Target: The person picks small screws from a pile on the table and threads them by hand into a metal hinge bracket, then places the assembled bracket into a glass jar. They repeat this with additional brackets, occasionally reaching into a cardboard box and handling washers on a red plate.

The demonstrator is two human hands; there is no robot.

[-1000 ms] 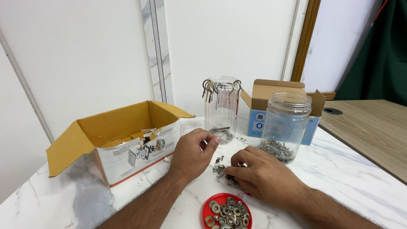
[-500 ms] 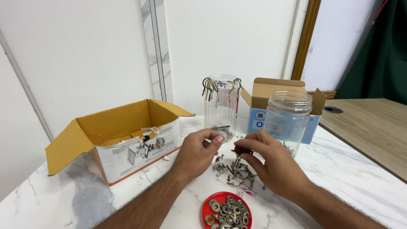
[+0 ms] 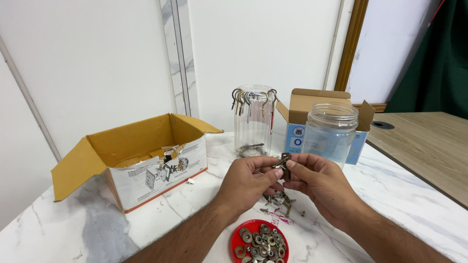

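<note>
I pinch a small dark metal fitting (image 3: 284,164) between both hands, my left hand (image 3: 246,185) and right hand (image 3: 319,187) closed on it above the loose hardware pile (image 3: 279,200) near the marble table's (image 3: 73,234) front edge. I judge I'm sorting; next needs a steady grip.

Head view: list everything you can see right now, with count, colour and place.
Small metal part: one, dark and brassy, pinched between both hands.
Loose hardware pile: several pieces, metallic, on table under the hands.
Lid of washers: one, red, near edge.
Ribbed glass jar: one, clear, hooks hung on rim, centre back.
Plastic jar: one, clear, right of it.
Large carton: one, open, brown and white, left.
Small box: one, brown and blue, behind plastic jar.
Table: white marble.
Left hand; right hand: raised above pile.
</note>
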